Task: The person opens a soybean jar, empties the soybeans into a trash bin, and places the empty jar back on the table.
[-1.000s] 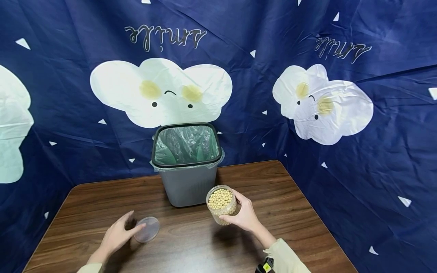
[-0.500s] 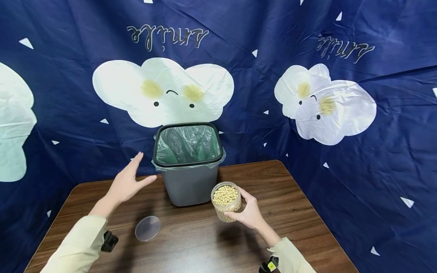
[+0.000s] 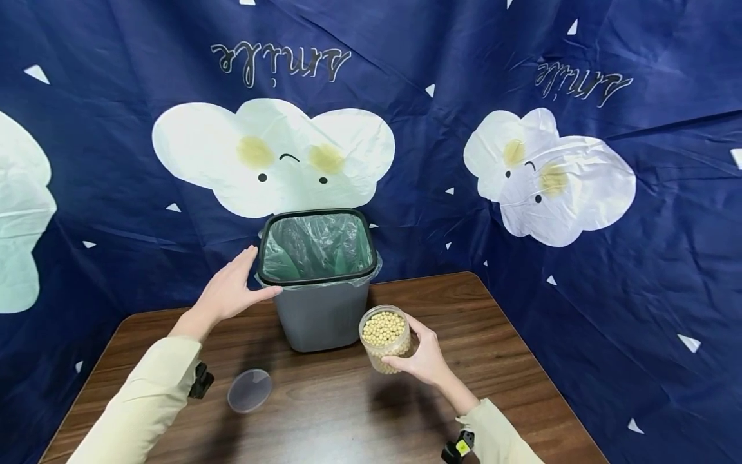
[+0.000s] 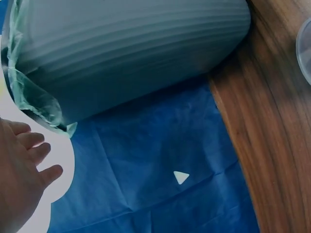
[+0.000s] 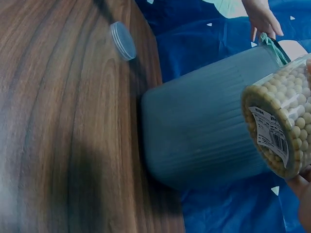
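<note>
My right hand [image 3: 425,359] grips a clear plastic jar [image 3: 387,340] filled with small round cream-coloured balls, held above the table. The jar's mouth faces up and has no lid on it. In the right wrist view a printed label with a barcode [image 5: 270,135] shows on the jar's underside. My left hand [image 3: 230,289], fingers extended and thumb spread, is at the left rim of a grey trash bin [image 3: 321,316]. A green-tinted plastic bag [image 3: 315,241] lines the bin under its black rim. The clear round lid [image 3: 250,390] lies on the table below my left forearm.
The bin stands at the back of the brown wood-grain table [image 3: 313,425]. Close behind hangs a dark blue curtain [image 3: 429,238] with white clouds and upside-down lettering, also running along the right side.
My left hand has come away from the lid on the table, risen, and moved right to the bin's rim. The right hand with the jar has shifted slightly up and right.
</note>
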`<action>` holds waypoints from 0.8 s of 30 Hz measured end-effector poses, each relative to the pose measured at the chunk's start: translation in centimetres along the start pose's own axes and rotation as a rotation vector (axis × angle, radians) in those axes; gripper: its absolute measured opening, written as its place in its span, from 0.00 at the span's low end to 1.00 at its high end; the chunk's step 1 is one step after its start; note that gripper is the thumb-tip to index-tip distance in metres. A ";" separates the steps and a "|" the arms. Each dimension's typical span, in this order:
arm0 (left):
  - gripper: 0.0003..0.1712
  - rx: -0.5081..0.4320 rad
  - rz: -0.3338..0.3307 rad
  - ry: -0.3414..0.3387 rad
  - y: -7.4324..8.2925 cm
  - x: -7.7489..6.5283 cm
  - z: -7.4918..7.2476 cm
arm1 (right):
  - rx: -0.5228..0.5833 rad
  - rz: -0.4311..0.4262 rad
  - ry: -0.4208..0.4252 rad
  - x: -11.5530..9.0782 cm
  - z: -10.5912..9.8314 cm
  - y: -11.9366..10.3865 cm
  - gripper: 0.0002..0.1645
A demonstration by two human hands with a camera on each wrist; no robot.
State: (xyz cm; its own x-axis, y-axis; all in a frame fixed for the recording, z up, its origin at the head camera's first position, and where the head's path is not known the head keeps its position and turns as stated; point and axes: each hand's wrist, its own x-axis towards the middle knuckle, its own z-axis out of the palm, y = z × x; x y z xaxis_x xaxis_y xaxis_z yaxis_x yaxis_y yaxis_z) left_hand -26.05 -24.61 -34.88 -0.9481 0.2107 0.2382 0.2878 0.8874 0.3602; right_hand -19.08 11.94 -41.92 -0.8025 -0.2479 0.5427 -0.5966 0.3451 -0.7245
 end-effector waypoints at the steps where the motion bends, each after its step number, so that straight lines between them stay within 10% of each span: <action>1: 0.60 0.002 -0.005 -0.002 -0.1 -0.1 0.1 | -0.004 -0.008 0.001 0.2 -0.1 0.0 0.45; 14: 0.56 0.009 -0.030 0.007 0.1 0.0 0.8 | -0.086 -0.058 0.044 4.4 -2.8 -1.1 0.45; 24: 0.56 0.020 -0.045 0.005 0.2 -0.1 0.6 | -0.181 -0.166 0.064 9.8 -5.4 2.0 0.50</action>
State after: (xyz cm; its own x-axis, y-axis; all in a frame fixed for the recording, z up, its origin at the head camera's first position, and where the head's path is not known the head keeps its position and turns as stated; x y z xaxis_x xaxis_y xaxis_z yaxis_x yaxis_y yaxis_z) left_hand -25.99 -24.25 -35.39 -0.9594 0.1681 0.2265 0.2417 0.9039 0.3528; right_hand -28.04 15.06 -35.79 -0.6879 -0.2591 0.6779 -0.7047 0.4619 -0.5386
